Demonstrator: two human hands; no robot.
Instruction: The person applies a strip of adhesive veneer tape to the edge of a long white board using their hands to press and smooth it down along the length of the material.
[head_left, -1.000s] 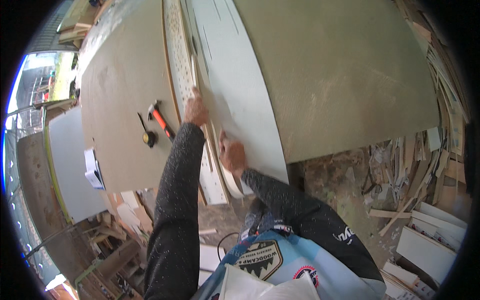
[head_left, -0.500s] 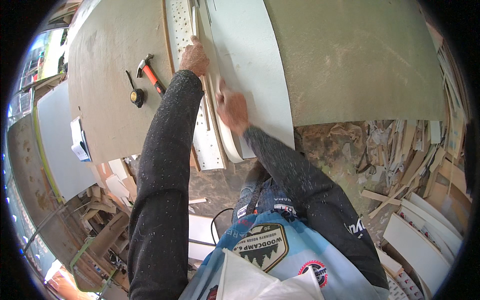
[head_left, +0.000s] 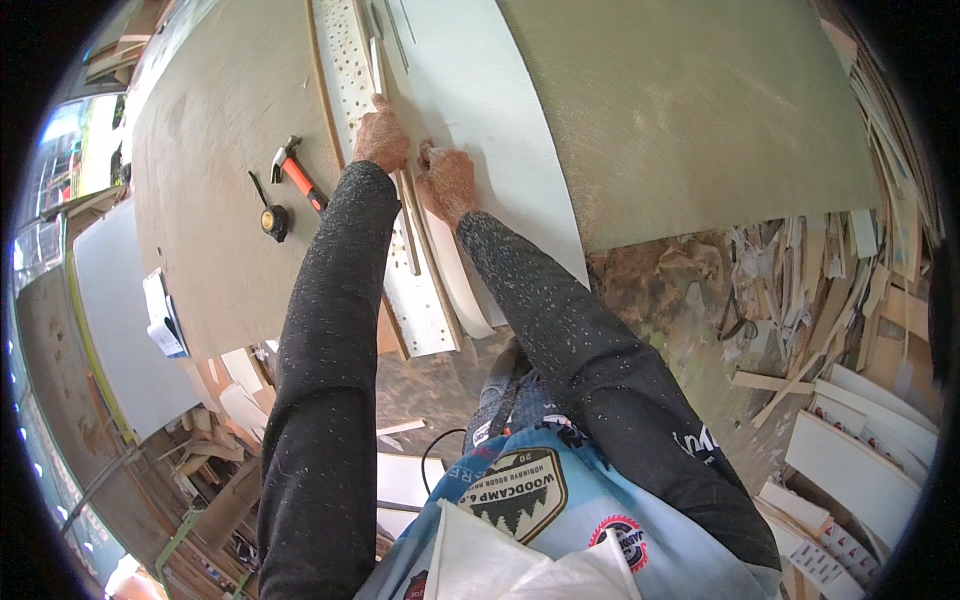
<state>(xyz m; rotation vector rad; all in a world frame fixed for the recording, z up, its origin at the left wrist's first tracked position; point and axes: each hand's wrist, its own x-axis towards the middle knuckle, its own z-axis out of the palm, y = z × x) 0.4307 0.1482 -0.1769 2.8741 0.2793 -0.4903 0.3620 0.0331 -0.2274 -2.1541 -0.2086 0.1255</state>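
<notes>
My left hand [head_left: 382,137] is closed over a narrow strip [head_left: 376,65] lying along a white board dotted with holes [head_left: 348,60]. Just to its right and a little nearer, my right hand [head_left: 447,182] has its fingers curled together above a white bendy band [head_left: 458,275]. What its fingertips hold, if anything, is hidden. The band stands on edge beside a long thin wooden strip [head_left: 440,280], and its near end curves to the right. Under my right wrist lies a pale sheet [head_left: 500,130]. Both sleeves are flecked with dust.
Left of my arm, a claw hammer with an orange and black handle [head_left: 300,177] and a tape measure [head_left: 273,221] lie on a brown board [head_left: 220,130]. A greenish board [head_left: 690,110] lies at the right. Wood offcuts [head_left: 800,300] are heaped beyond the floor's right side.
My right hand has moved up and left, close to my left hand, and is no longer blurred. The left hand has come slightly nearer. The whole view has shifted a little.
</notes>
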